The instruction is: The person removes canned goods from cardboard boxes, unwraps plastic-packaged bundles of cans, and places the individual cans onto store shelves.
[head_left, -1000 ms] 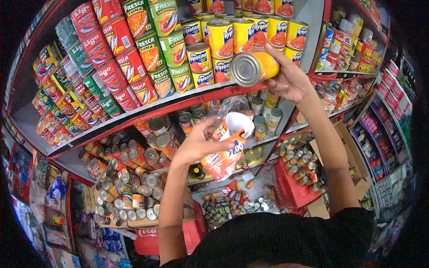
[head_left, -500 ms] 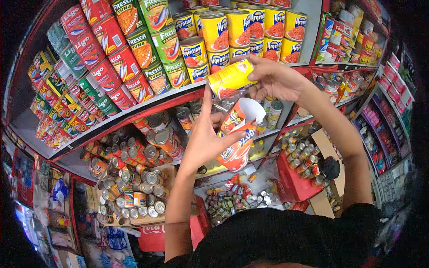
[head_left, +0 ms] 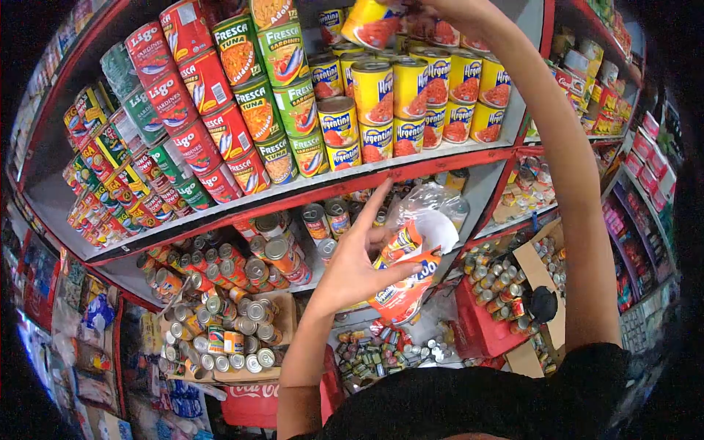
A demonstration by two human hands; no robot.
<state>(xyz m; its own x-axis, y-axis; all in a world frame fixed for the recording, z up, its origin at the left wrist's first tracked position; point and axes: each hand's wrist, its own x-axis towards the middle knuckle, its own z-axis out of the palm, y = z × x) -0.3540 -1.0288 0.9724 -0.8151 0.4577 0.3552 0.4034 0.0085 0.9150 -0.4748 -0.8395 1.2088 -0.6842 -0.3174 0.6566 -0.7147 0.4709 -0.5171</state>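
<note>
Reaching up toward twelve o'clock, right hand (head_left: 433, 9) clamped around a yellow cylindrical metal can with a red printed label (head_left: 370, 22), now raised to the top of the stacked yellow tins (head_left: 411, 92) on the upper red-edged shelf (head_left: 411, 163). Half a second earlier held lower, tilted at shelf-edge level just above the bag; a second earlier turned with its shiny ribbed end toward the camera. Judged from that rise as a can being set on top of the stack, not yet released. Left hand (head_left: 356, 268) at centre, fingers pinched on an orange crinkled printed bag with a white inner lining (head_left: 403, 282), mouth gaping open toward two o'clock, index finger stretched straight upward, held in much the same spot as before. Clear crumpled plastic film (head_left: 422, 198) bunched just above the bag. Glossy red and green labelled tins (head_left: 220, 110) stacked at ten o'clock; bare silver-topped cans (head_left: 242, 271) jumbled on the lower shelf at eight o'clock.
</note>
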